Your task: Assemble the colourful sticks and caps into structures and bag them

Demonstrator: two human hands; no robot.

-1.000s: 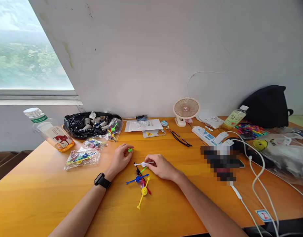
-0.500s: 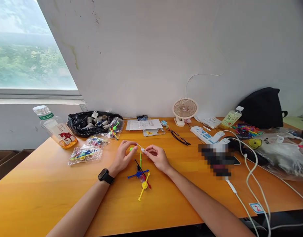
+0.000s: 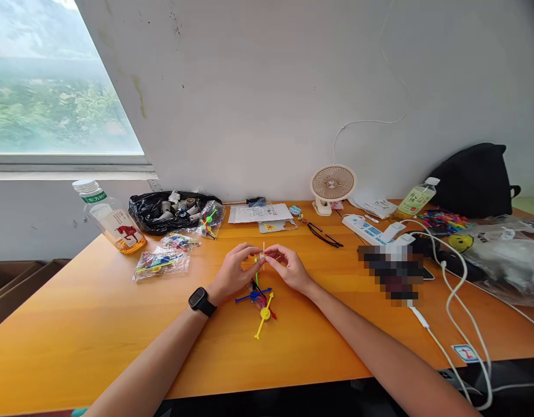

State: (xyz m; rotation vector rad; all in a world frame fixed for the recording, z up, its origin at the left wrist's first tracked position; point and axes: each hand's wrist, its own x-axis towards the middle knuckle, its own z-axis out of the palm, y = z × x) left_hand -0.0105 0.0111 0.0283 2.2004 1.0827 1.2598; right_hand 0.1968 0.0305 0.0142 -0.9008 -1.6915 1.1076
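Note:
Between the fingertips of my left hand [image 3: 233, 273] and my right hand [image 3: 291, 271] is a small white arrow spinner [image 3: 263, 248]. Its thin shaft stands nearly upright and both hands pinch it near its middle; the fingers cover part of it. Just below the hands, a yellow arrow spinner [image 3: 265, 314] and a blue arrow spinner [image 3: 253, 296] lie close together on the table. Red and black pieces show among them, partly covered. A green arrow [image 3: 256, 277] pokes out under the fingers of my left hand.
Bagged spinners [image 3: 160, 262] and a tilted drink bottle [image 3: 114, 223] are at left, near a black plastic bag [image 3: 139, 211]. Papers [image 3: 260, 213] and a small fan [image 3: 333, 184] stand along the wall. A power strip [image 3: 365, 230] and white cables [image 3: 462, 307] occupy the right.
My hands have come closer together around the white arrow spinner. Its shaft, slanted before, now stands nearly upright. The whole view has shifted slightly.

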